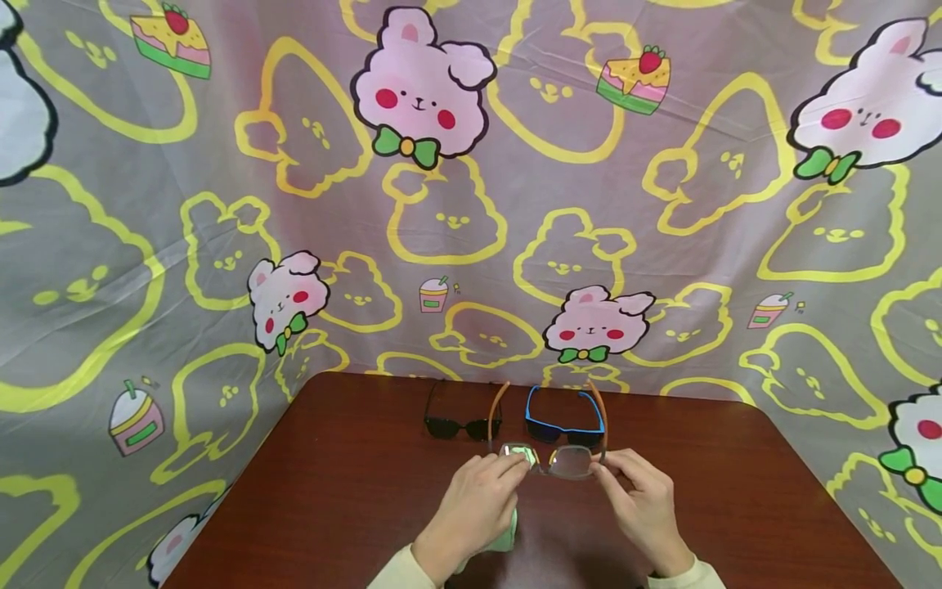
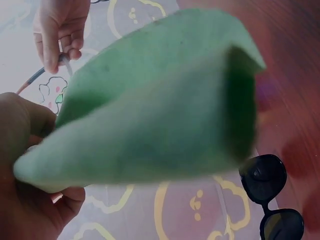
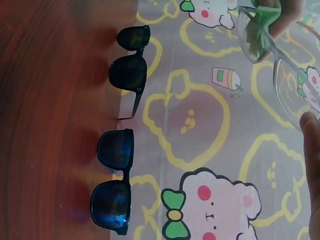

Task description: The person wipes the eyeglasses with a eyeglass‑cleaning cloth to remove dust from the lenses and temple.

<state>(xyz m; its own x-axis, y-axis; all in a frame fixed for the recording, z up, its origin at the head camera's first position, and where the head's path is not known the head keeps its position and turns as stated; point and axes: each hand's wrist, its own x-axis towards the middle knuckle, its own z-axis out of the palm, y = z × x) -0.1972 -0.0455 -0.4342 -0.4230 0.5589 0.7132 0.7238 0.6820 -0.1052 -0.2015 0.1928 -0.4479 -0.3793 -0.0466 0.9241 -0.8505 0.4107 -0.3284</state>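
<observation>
Clear-framed eyeglasses (image 1: 570,473) with orange-brown temples are held up above the table, temples pointing away. My right hand (image 1: 643,503) pinches them at the right end of the frame, near the hinge. A pale green cloth (image 2: 150,110) is gripped in my left hand (image 1: 478,499), whose fingers press it against the left lens. In the right wrist view the cloth (image 3: 257,40) lies folded over that lens, while the other lens is bare. Below the left hand in the head view, part of the cloth hangs down. The cloth hides some of the left fingers in the left wrist view.
Beyond the hands, black sunglasses (image 1: 445,428) and blue-framed sunglasses (image 1: 562,429) rest on the dark red-brown table (image 1: 338,458), near its far edge. A grey patterned curtain (image 1: 456,204) with bunny drawings rises behind the table and along both sides.
</observation>
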